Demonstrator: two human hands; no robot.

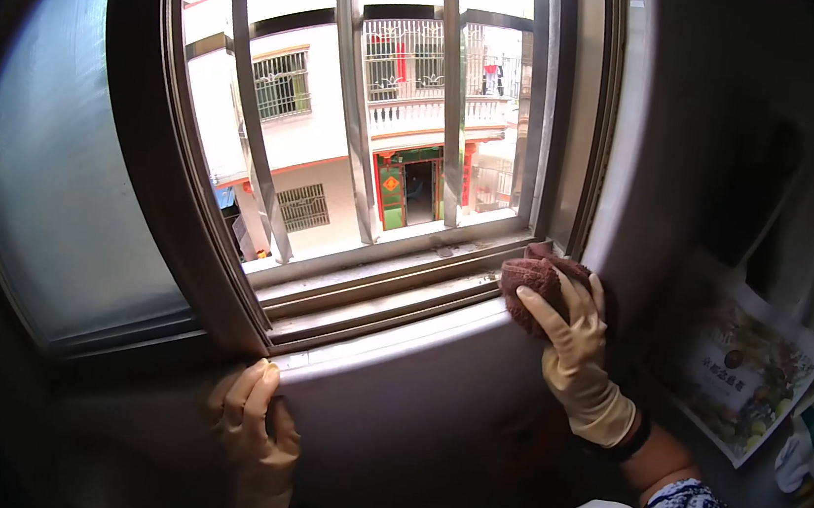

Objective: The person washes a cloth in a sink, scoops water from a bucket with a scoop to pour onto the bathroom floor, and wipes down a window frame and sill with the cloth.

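Note:
My right hand point(576, 343), in a cream rubber glove, grips a bunched brown cloth point(534, 292). The cloth presses against the right end of the sill, at the lower right corner of the window frame. My left hand point(255, 427), gloved the same way, rests its fingertips on the front edge of the white sill point(388, 336) near the left end. Its fingers are bent with the thumb apart, and nothing shows in them. Between the hands runs the metal window track point(383, 296), with dirty marks and specks along it.
Upright metal bars point(354, 100) stand outside the open window section. A frosted glass pane point(61, 148) fills the left side. Printed paper or packaging point(737, 373) hangs on the dark wall at right, with a white and green bag point(808, 450) beside it. A building stands across the way.

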